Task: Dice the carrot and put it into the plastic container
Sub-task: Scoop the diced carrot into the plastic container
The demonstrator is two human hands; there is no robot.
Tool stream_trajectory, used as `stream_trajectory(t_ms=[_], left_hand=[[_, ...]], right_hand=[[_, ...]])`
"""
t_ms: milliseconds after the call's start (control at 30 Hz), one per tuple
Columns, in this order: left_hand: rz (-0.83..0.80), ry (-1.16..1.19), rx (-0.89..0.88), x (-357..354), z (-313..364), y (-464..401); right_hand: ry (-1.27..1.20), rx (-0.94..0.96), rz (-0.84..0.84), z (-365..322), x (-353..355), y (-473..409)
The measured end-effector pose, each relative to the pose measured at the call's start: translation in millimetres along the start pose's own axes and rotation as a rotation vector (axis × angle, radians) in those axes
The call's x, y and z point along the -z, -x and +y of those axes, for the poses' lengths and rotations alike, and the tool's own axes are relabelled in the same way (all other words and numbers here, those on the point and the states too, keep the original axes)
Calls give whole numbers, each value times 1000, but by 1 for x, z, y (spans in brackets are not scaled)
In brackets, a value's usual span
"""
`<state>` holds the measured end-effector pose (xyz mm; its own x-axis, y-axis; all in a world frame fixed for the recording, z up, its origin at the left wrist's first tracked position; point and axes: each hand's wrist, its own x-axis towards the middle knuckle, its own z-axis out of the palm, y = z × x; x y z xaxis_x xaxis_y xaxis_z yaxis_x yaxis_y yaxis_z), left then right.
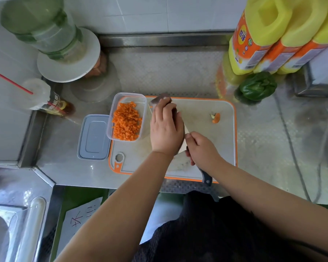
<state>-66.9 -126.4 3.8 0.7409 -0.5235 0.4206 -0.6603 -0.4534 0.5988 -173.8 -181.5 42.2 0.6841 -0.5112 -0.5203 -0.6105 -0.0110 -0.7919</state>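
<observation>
Though nearly all diced, small orange carrot cubes (126, 123) heaped in clear rectangular plastic container (128, 116), left of centre on white orange-rimmed cutting board (212, 140). Left hand (166, 129) flat, fingers straight, pressed on broad steel cleaver (180, 157); right hand (201, 148) gripping its handle. Only orange carrot stub (216, 118) left, centre right. Grey lid (94, 137) beside on steel tabletop (178, 72).

Bare cutting board (201, 148) between plastic container (127, 118) and carrot end (216, 118).

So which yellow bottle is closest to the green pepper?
The leftmost yellow bottle, nearest the white wall tiles: its base stands just above the green pepper, while the other two bottles sit further right.
</observation>
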Motion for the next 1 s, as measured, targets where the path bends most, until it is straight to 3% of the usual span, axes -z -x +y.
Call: stream_trajectory(t_ms=[133,367,567,700,800,933,1000], left_hand=[[56,-50,6,25,-21,-26],[-11,-97,112,53,-59,-45],[-11,-127,284,66,-101,-56],[-94,-181,371,75,-115,-51],[-169,-180,305,86,-108,-42],[-401,-280,58,97,-91,-32],[-507,-312,95,97,-90,-30]], right_hand=[[43,28,-46,-31,-15,-12],[63,12,-91,-57,-45,-18],[85,3,-72,-56,-47,-17],[156,4,-11,-48,-37,-14],[207,16,46,-45,-31,-13],[198,19,58,-48,-31,-13],[188,33,59,-52,-32,-11]])
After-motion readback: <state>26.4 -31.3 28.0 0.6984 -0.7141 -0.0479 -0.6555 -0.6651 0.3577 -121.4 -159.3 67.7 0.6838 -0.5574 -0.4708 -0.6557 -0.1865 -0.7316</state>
